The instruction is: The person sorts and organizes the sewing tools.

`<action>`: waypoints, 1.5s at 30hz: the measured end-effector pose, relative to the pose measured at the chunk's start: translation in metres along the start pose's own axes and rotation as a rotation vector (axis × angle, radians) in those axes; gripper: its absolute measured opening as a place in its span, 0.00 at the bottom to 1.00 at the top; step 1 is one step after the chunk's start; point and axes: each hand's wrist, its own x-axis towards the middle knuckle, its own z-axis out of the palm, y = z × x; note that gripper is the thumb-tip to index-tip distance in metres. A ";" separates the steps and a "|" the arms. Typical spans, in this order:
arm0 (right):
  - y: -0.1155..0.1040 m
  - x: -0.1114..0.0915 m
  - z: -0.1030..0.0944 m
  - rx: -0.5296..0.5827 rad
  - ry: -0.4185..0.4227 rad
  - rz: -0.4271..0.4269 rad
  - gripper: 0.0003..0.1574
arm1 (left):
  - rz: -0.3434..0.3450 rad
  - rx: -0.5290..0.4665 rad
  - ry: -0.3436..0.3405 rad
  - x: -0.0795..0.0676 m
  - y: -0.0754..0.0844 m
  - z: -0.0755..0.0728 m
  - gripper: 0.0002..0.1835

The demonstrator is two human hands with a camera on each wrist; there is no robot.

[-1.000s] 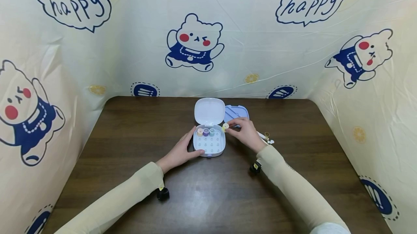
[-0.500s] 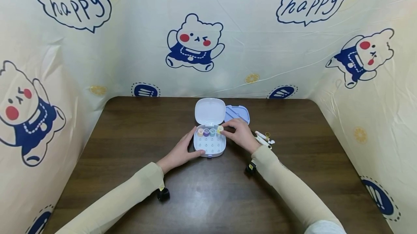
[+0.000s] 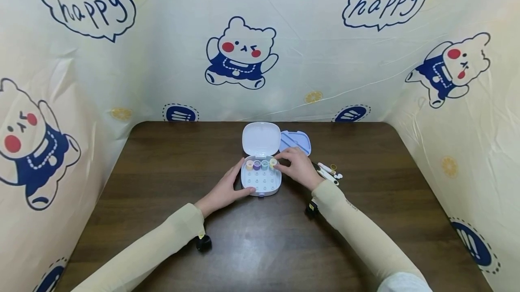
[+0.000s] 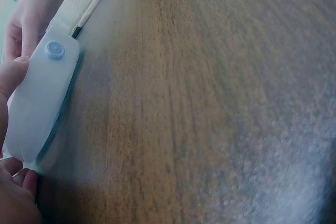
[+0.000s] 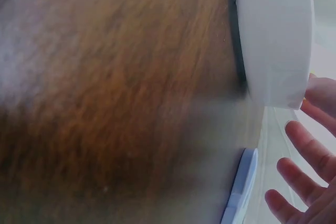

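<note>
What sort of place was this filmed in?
Probably a makeshift recording booth: cartoon-bear sheeting hangs around three sides of a wood-grained table, and black wrist devices are worn.

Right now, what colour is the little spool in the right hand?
Pale yellow; the little spool shows best in the head view.

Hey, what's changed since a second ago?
The right hand has moved left, carrying the yellow piece from the right edge of the white box to the right end of its row of pieces. It still pinches the piece. The left hand stays on the box; the lid stays open.
</note>
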 end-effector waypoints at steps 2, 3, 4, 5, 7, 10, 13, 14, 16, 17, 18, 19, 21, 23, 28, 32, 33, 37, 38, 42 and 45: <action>-0.002 0.001 -0.002 -0.010 -0.016 0.008 0.14 | 0.001 0.002 0.002 0.000 0.000 0.000 0.59; -0.003 0.002 -0.002 -0.021 -0.022 0.008 0.14 | 0.002 0.004 0.003 0.000 0.000 0.000 0.59; -0.003 0.003 -0.001 -0.032 -0.028 0.008 0.14 | 0.002 0.003 0.004 0.000 0.000 -0.001 0.59; -0.003 0.004 -0.001 -0.047 -0.033 0.007 0.15 | 0.003 0.004 0.004 0.000 0.001 -0.001 0.59; -0.005 0.005 -0.001 -0.073 -0.045 0.006 0.15 | 0.005 0.004 0.006 0.000 0.001 -0.001 0.59; -0.007 0.006 -0.001 -0.101 -0.055 -0.002 0.15 | 0.008 0.008 0.009 -0.001 0.000 0.000 0.58; -0.007 0.007 0.000 -0.112 -0.059 -0.008 0.14 | 0.012 0.010 0.011 0.000 -0.001 0.000 0.58; -0.008 0.008 0.000 -0.115 -0.060 -0.010 0.14 | 0.012 0.010 0.011 0.000 -0.001 0.000 0.59; -0.008 0.008 0.001 -0.122 -0.061 -0.012 0.15 | 0.016 0.011 0.011 0.000 -0.002 0.001 0.59; -0.008 0.008 0.001 -0.125 -0.063 -0.012 0.15 | 0.015 0.010 0.011 0.000 -0.002 0.001 0.59; -0.008 0.009 0.001 -0.129 -0.065 -0.012 0.15 | 0.017 0.010 0.012 0.000 -0.001 0.001 0.59; -0.008 0.009 0.001 -0.133 -0.069 -0.010 0.16 | 0.019 0.009 0.012 0.000 -0.001 0.001 0.59; -0.009 0.009 0.001 -0.142 -0.077 -0.003 0.17 | 0.022 0.008 0.013 0.000 0.000 0.000 0.59; -0.010 0.010 0.000 -0.143 -0.089 0.007 0.18 | 0.018 0.010 0.013 0.000 0.001 0.000 0.59; -0.011 0.011 -0.002 -0.138 -0.114 0.023 0.18 | 0.015 0.019 0.014 0.001 0.002 -0.001 0.59; -0.012 0.011 -0.004 -0.132 -0.122 0.026 0.17 | 0.019 0.018 0.016 0.002 0.001 -0.001 0.58; -0.012 0.011 -0.004 -0.132 -0.124 0.027 0.17 | 0.019 0.017 0.015 0.002 0.001 -0.001 0.58; -0.014 0.012 -0.004 -0.139 -0.138 0.030 0.18 | 0.023 0.014 0.013 0.001 0.002 -0.001 0.58; -0.014 0.012 -0.004 -0.144 -0.142 0.030 0.18 | 0.022 0.014 0.014 0.001 0.002 -0.001 0.58; -0.016 0.014 -0.004 -0.172 -0.147 0.012 0.17 | 0.022 0.015 0.016 0.001 0.002 -0.001 0.58; -0.018 0.014 -0.004 -0.204 -0.142 -0.013 0.16 | 0.012 0.020 0.016 0.002 0.001 0.000 0.58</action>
